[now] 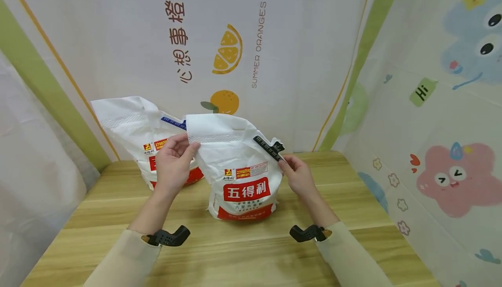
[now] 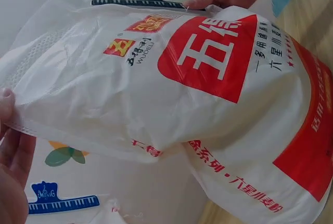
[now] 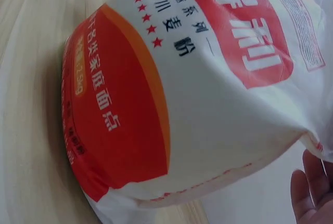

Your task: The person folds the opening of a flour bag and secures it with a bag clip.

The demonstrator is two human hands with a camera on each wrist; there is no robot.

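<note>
A white flour bag [image 1: 239, 165] with red printing stands on the table, its top leaning to the left. My left hand [image 1: 172, 162] pinches the upper left corner of the bag, thumb in front. A black clip with a piano-key pattern [image 1: 268, 148] sits slantwise on the bag's upper right edge. At the clip's lower end my right hand [image 1: 300, 175] pinches the bag's edge; whether it also grips the clip is hard to tell. In the right wrist view, the right hand's fingers [image 3: 309, 185] show beside the bag's side fold.
Behind and to the left stands a second flour bag [image 1: 129, 125], partly hidden by the left hand and the front bag. It carries a blue piano-key clip [image 1: 172, 122]. The wooden table [image 1: 235, 252] meets printed curtains [image 1: 298, 60] at the back and sides.
</note>
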